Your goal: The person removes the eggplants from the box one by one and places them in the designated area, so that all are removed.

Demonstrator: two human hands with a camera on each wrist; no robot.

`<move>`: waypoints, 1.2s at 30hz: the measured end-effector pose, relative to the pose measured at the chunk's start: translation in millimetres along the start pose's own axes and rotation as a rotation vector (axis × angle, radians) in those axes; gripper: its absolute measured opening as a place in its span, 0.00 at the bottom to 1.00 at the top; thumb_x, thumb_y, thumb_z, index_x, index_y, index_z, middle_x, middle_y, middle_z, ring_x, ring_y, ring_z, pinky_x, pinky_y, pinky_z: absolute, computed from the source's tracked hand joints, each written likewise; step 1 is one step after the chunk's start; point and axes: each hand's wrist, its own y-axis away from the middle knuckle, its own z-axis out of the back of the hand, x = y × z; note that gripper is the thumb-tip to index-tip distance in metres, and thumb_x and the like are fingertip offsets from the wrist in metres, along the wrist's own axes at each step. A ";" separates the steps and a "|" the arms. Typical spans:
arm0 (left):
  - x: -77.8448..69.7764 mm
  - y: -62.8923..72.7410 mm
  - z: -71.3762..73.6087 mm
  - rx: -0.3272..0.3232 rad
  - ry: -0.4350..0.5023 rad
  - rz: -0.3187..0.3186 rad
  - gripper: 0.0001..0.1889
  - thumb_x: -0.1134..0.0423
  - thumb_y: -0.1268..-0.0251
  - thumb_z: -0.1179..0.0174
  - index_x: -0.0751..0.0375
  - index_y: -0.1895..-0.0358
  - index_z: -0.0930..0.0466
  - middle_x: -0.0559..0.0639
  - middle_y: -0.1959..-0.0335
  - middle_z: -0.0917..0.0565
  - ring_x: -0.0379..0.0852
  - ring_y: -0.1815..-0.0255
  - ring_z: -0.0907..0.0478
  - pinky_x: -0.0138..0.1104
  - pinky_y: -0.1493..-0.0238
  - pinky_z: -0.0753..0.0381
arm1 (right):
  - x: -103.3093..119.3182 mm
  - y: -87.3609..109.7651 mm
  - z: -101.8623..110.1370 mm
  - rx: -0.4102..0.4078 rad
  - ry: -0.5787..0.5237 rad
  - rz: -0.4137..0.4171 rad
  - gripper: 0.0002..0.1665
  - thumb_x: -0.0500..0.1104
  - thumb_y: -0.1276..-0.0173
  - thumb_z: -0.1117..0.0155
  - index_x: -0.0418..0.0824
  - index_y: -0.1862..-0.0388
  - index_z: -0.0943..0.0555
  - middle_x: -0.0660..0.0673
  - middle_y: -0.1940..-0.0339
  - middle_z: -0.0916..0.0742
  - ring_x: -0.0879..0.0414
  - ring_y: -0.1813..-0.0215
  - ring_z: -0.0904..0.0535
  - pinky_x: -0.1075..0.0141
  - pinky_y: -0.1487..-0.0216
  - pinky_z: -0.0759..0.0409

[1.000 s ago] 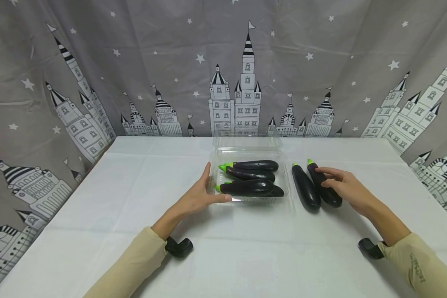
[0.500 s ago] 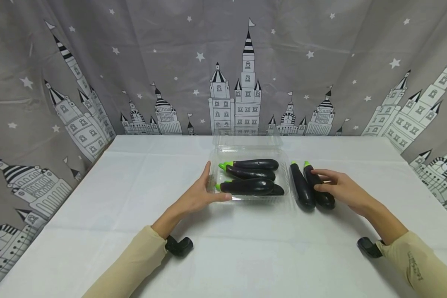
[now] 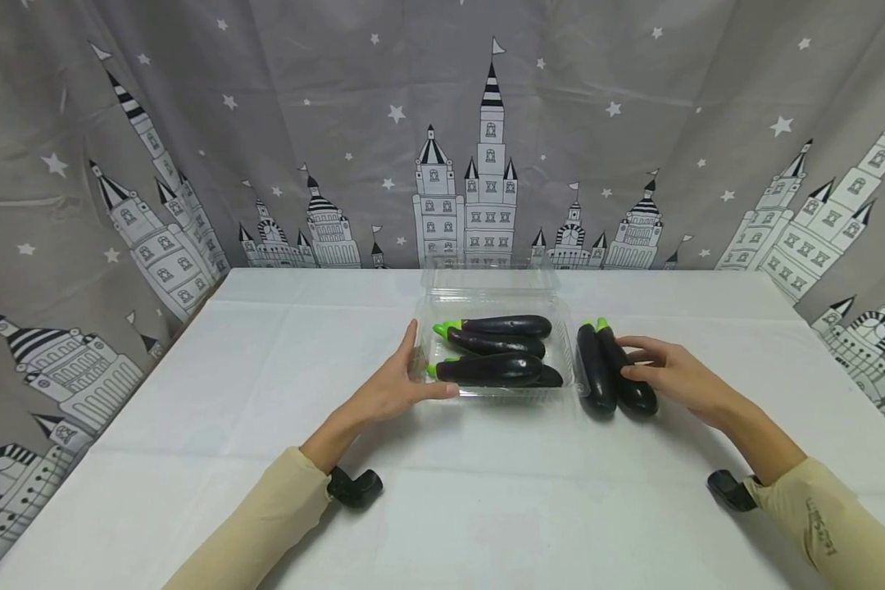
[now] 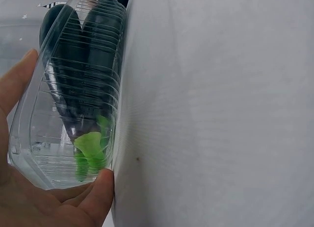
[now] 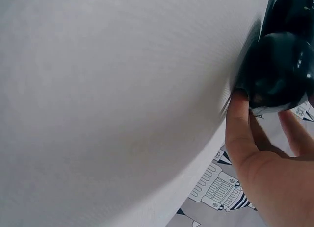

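Observation:
Several dark eggplants [image 3: 490, 370] with green stems lie crosswise in a clear plastic clamshell container [image 3: 501, 393], lid [image 3: 490, 281] folded back. My left hand [image 3: 394, 385] holds the container's left end, thumb along the front wall and fingers at the left side. To the right of the container, two more eggplants lie side by side on the table: a left one [image 3: 596, 373] right at the container's edge and a right one [image 3: 627, 377]. The fingertips of my right hand [image 3: 678, 373] press against the right eggplant's outer side. In the right wrist view, those fingers [image 5: 238, 116] touch its rounded end.
A white cloth covers the table [image 3: 487, 500]. Behind it hangs a grey curtain [image 3: 324, 123] printed with castles and stars. Dark camera mounts [image 3: 357, 489] sit on both wrists below beige sleeves.
My right hand has moved left, shifting the right eggplant up against the left one; both now lie closer to the container. The left hand and container have stayed in place.

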 end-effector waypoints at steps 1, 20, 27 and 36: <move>-0.1 0.0 0.0 -0.001 0.000 0.000 0.67 0.44 0.48 0.26 0.52 0.20 0.76 0.61 0.20 0.55 0.56 0.21 0.61 0.58 0.28 0.56 | 0.1 -0.3 0.0 -0.002 0.001 -0.001 0.34 0.42 0.26 0.42 0.31 0.26 0.38 0.24 0.34 0.28 0.33 0.36 0.29 0.42 0.39 0.30; 1.7 -1.9 -1.7 -0.001 -0.002 0.005 0.67 0.45 0.47 0.26 0.51 0.21 0.76 0.58 0.20 0.60 0.54 0.21 0.65 0.57 0.27 0.59 | -0.7 1.9 1.7 -0.017 0.033 -0.027 0.37 0.42 0.29 0.38 0.27 0.28 0.37 0.22 0.37 0.27 0.33 0.39 0.27 0.44 0.45 0.25; 1.8 -1.9 -1.5 -0.006 -0.002 0.009 0.67 0.45 0.48 0.26 0.50 0.20 0.75 0.57 0.20 0.61 0.54 0.21 0.65 0.57 0.27 0.60 | -1.1 1.4 2.1 -0.034 0.026 -0.016 0.35 0.41 0.29 0.38 0.29 0.28 0.36 0.23 0.36 0.28 0.32 0.38 0.28 0.43 0.43 0.26; 3.0 -2.2 -0.4 -0.001 0.019 -0.002 0.67 0.46 0.47 0.26 0.50 0.21 0.76 0.59 0.20 0.59 0.54 0.21 0.64 0.57 0.27 0.60 | -0.8 2.0 3.3 -0.043 0.002 -0.027 0.35 0.42 0.29 0.38 0.28 0.28 0.36 0.23 0.33 0.31 0.32 0.36 0.30 0.43 0.41 0.28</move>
